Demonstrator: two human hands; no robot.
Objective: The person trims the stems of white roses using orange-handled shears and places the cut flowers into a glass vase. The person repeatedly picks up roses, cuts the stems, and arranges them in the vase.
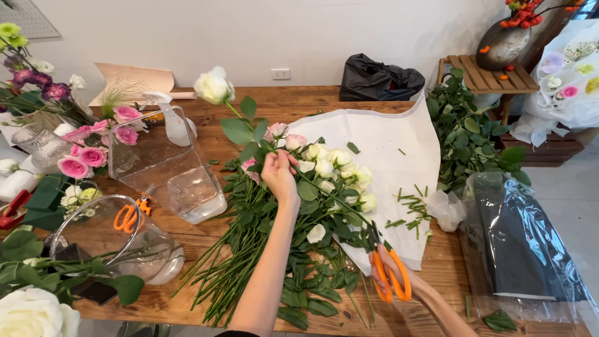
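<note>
L hand (pixel 279 175) fingers grip rose stem (pixel 240 118); R hand (pixel 390 268) holds scissors (pixel 393 278), blades hidden

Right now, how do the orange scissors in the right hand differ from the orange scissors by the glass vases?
The scissors in the right hand are gripped and point at a stem; the second orange scissors lie untouched on the table, seen through a glass vase. The held pair shows plainly; the other looks blurred. Both have orange handles.

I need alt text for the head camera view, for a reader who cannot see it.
The left hand lifts a white rose by its stem while the right hand holds orange scissors at its lower end, above cut flowers on a wooden table.
</note>
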